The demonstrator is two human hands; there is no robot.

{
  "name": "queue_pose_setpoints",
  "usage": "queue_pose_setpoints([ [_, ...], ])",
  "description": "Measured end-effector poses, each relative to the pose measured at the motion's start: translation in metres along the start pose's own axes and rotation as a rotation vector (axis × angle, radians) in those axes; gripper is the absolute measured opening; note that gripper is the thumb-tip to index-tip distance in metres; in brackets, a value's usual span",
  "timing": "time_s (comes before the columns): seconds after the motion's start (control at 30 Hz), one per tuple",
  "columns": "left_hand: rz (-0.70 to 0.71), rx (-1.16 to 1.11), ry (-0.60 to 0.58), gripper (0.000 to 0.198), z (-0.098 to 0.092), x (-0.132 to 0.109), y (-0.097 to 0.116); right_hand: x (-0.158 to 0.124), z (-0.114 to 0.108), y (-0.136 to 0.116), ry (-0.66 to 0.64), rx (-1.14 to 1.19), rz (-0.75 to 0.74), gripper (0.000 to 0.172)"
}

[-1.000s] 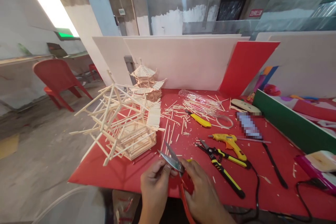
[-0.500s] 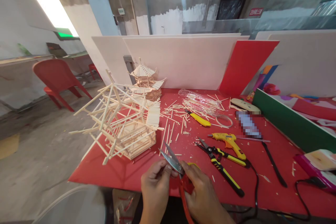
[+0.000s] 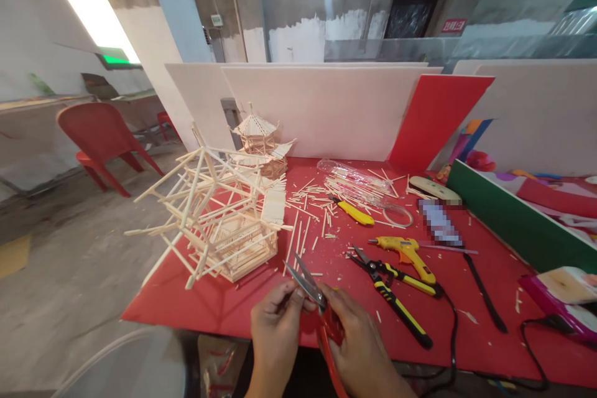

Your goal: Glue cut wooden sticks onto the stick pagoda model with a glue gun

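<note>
Right hand [image 3: 354, 329]: closed round the red handles of one pair of scissors [image 3: 318, 297], blades parted, held over the near edge of the red worktop [image 3: 214, 317], points angled forward and left. Left hand [image 3: 277, 323]: finger and thumb pinched just beside the blades; I cannot tell what, if anything, sits between them. Chief risk, as I judge it: closing the scissors with those fingertips so near could nick them, and any small piece held there could spring off. One black cord [image 3: 454, 329], right of the right hand; a forearm catching it could drag whatever it feeds, and I cannot trace its join. One pair of black-and-yellow cutters [image 3: 389, 298], handles splayed; one yellow glue gun [image 3: 408, 252] just past them, a burn risk if hot, which I cannot read from here. One open stick frame [image 3: 215, 181], standing to the left, its thin projecting members liable to snap if knocked by the scissors. Loose sticks [image 3: 304, 235], several, to its right. One yellow utility knife [image 3: 357, 212]. Farther: one clear plastic bag [image 3: 354, 181] with sticks; one roofed stick model [image 3: 256, 143]; last, white boards [image 3: 326, 112], upright.
</note>
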State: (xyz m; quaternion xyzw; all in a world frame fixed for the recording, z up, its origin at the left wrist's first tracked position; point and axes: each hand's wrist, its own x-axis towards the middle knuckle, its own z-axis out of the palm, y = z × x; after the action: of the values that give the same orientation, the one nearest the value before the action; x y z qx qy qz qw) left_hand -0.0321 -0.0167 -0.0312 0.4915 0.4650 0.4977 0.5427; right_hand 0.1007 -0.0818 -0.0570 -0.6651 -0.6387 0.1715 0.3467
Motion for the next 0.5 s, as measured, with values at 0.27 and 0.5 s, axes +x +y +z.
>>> queue_pose_setpoints([
  [0.27, -0.02, -0.008, 0.042, 0.024, 0.0002, -0.0008, 0.0051, 0.0013, -0.0024, 0.0012, -0.033, 0.077, -0.057, 0.051],
  [0.5, 0.023, 0.013, 0.002, 0.016, -0.002, -0.0003, 0.0053, 0.0006, -0.0026, -0.0008, -0.039, -0.023, -0.007, 0.062],
])
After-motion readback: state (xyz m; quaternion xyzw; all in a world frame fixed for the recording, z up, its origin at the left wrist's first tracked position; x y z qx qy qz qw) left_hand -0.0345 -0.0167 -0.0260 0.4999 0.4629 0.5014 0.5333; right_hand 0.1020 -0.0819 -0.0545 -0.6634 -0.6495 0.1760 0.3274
